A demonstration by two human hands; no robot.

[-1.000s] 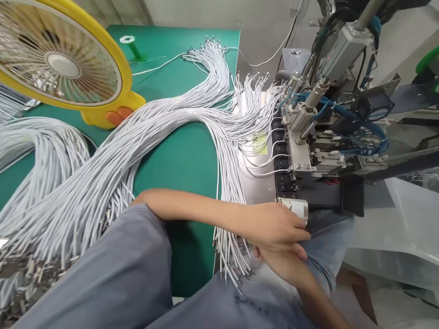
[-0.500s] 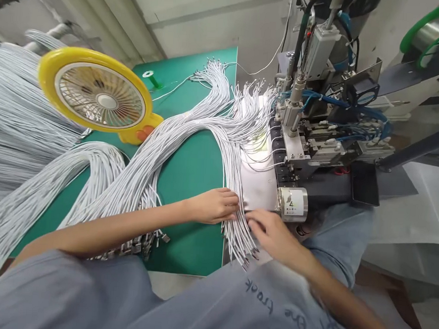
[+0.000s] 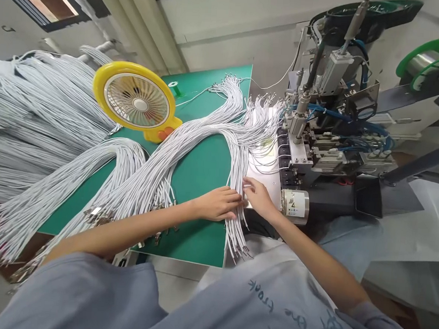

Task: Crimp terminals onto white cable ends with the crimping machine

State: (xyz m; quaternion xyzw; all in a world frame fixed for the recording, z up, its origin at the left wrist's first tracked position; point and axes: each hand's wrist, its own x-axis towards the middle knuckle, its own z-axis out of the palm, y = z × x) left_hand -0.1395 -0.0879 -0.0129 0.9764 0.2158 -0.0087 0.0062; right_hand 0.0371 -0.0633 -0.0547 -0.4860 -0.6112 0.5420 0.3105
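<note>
A bundle of white cables [image 3: 238, 160] arcs over the bench and hangs down past its right edge, its thin dark-tipped ends loose below. My left hand [image 3: 222, 203] lies across the hanging part from the left, fingers curled over the cables. From the right, my right hand [image 3: 260, 197] meets the same bundle, its bent fingertips at the cables' right side; the exact strands between them are too small to make out. Several single cables run from the bundle to the black row of slots [image 3: 284, 161] on the machine.
A yellow fan [image 3: 136, 69] stands on the green bench top [image 3: 200, 171]. Thick heaps of white cables [image 3: 41, 94] lie at left. On the right are the machine [image 3: 299, 134], a metal cylinder with a label [image 3: 295, 206] and a green wire spool [image 3: 421, 62].
My right hand has moved up along the cables from near their loose ends, closer to my left hand. My left hand stays on the bundle. The camera view has shifted.
</note>
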